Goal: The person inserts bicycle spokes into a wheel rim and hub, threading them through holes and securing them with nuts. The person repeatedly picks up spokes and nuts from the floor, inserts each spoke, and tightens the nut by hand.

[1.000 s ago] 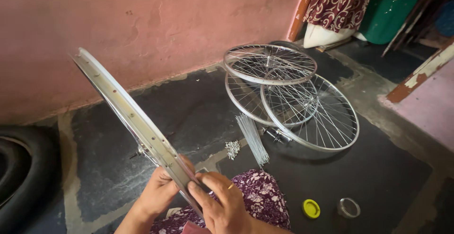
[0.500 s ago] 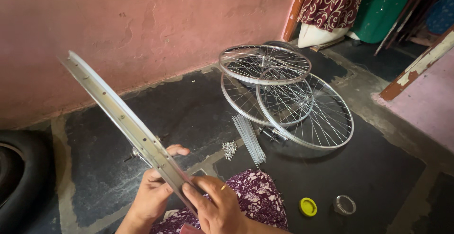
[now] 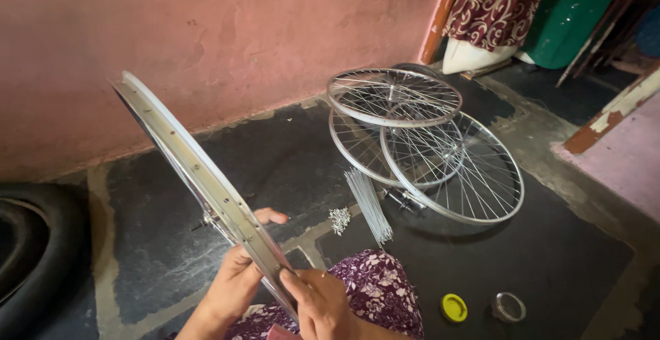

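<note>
Your fingers (image 3: 271,215) of the left hand (image 3: 234,288) and right hand (image 3: 320,302) are closed around the rim (image 3: 199,175), held edge-on above your lap. On the floor (image 3: 550,257) ahead lie spokes (image 3: 369,206), nipples (image 3: 339,220) and three wheels (image 3: 426,144); a tyre (image 3: 34,257) is at left.

Rim (image 3: 199,175): shiny silver, dark holes along it. Spoked wheels (image 3: 426,144): silver. Spoke bundle (image 3: 369,206): silver-grey. Wall (image 3: 227,37): faded pink, patchy. Floor (image 3: 275,154): dark grey-black, paler seams. Tyre (image 3: 31,257): black. Lid (image 3: 454,308): yellow. Cloth on knee (image 3: 378,292): purple, white floral. Hanging fabric (image 3: 495,3): maroon, cream swirls.
</note>
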{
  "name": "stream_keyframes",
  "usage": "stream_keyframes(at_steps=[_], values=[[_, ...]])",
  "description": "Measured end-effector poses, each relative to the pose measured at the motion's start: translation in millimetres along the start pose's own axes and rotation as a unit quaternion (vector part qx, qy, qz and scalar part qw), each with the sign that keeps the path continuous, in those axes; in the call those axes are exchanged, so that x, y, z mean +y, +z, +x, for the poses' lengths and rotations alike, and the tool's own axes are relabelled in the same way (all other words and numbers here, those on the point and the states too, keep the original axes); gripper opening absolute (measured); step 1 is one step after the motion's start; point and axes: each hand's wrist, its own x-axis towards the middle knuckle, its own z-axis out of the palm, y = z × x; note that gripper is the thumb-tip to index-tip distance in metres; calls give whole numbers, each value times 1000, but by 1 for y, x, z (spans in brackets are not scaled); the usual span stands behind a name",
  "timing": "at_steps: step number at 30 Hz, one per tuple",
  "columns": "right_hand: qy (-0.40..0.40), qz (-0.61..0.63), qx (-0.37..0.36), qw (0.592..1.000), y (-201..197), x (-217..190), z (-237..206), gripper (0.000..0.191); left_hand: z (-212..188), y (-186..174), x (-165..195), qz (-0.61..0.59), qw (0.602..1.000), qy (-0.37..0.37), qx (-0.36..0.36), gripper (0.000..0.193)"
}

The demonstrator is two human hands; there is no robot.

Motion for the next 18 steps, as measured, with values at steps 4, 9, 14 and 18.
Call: stream_keyframes(at_steps=[4,9,14,18], values=[[-5,32,9,999,11,12,-24,54,-1,12,7,142,987,57,54,23],[139,162,29,977,45,13,-43,54,-20,40,33,4,974,8,226,46],[86,265,-178,944,65,7,-30,88,-34,44,70,146,928,-57,339,56],[123,234,-285,921,62,1,-29,83,-38,23,92,246,909,-29,336,45]])
